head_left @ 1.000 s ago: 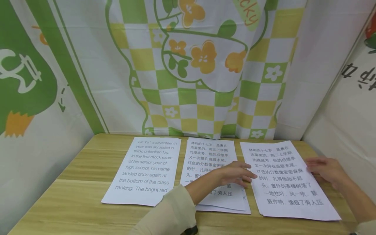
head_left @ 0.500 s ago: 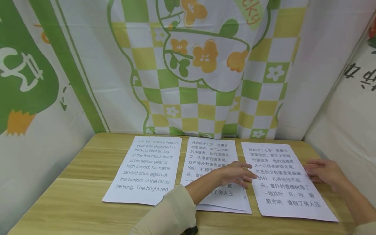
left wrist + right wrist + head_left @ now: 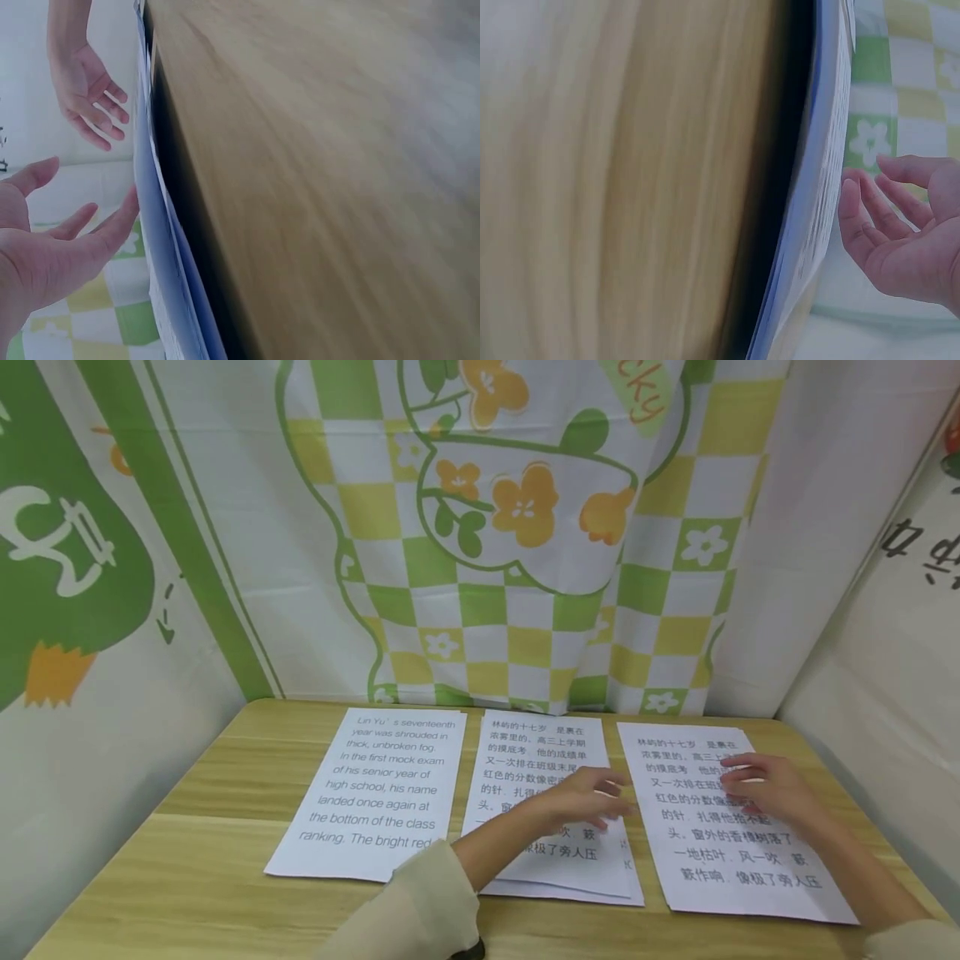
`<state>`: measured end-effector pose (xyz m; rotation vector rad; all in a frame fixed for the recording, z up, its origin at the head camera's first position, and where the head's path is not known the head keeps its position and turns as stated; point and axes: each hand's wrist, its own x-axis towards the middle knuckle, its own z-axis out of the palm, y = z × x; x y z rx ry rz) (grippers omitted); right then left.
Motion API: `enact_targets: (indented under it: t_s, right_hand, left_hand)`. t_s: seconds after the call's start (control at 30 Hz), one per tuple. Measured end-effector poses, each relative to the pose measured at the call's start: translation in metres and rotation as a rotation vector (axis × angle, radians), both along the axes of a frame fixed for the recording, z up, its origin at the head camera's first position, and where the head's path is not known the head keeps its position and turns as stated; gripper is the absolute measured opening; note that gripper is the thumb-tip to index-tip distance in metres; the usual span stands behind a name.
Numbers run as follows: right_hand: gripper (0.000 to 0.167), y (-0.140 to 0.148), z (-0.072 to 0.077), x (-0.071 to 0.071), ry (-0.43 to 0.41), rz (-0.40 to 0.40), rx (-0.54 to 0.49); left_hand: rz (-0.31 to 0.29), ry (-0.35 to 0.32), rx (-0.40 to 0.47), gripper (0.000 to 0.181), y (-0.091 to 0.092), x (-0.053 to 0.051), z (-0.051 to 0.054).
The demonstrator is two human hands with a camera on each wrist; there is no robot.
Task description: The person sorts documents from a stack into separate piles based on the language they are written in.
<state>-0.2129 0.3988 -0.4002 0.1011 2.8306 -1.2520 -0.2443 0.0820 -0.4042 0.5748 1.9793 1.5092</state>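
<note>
Table (image 3: 187, 877): I see three paper stacks (image 3: 367, 793);
Left hand (image 3: 592, 797): fingers spread, empty, over middle stack (image 3: 525, 772);
Right hand (image 3: 772, 787): loosely bent, empty, over right stack (image 3: 720, 860)

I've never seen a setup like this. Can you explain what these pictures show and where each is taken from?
There is no machine here: a person works with two bare hands. The wide picture comes from a head camera looking forward and down. The other two come from cameras on each wrist, so the table looks tipped sideways.

On the table lie three sets of printed paper: English pages on the left, then middle pages and right pages, both in Chinese. A checked cloth hangs behind.

The left hand is over the middle pages, the right hand over the right pages. Neither holds anything; whether any fingers touch paper is hard to tell.
</note>
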Motion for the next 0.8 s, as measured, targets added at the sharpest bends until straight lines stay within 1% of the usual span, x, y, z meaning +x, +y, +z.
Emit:
enact_targets:
  t_s: [0.07,0.13,0.27,0.37,0.5,0.63,0.8]
  right_hand:
    - [0.049,-0.01,0.0,-0.002,0.0,0.014,0.007]
    - [0.05,-0.019,-0.001,-0.002,-0.003,0.033,-0.008]
    - [0.054,-0.037,-0.004,-0.003,-0.008,0.1,-0.119]
    - [0.057,-0.051,-0.004,-0.002,-0.021,0.144,-0.202]
    - [0.06,-0.067,0.0,0.0,-0.047,0.161,-0.269]
    - [0.064,-0.076,-0.001,-0.003,-0.072,0.168,-0.329]
    - [0.057,-0.084,-0.005,-0.006,-0.095,0.209,-0.399]
  left_hand:
    - [0.008,0.023,0.0,0.053,-0.007,-0.001,0.0]
    - [0.016,0.04,-0.005,0.051,-0.015,-0.002,0.001]
    - [0.046,0.049,-0.011,0.05,-0.034,-0.004,0.002]
    - [0.075,0.049,-0.013,0.05,-0.047,-0.005,0.002]
    - [0.095,0.06,-0.023,0.052,-0.063,-0.004,0.004]
    - [0.109,0.091,-0.044,0.054,-0.078,-0.004,0.005]
    - [0.137,0.114,-0.081,0.054,-0.095,-0.003,0.006]
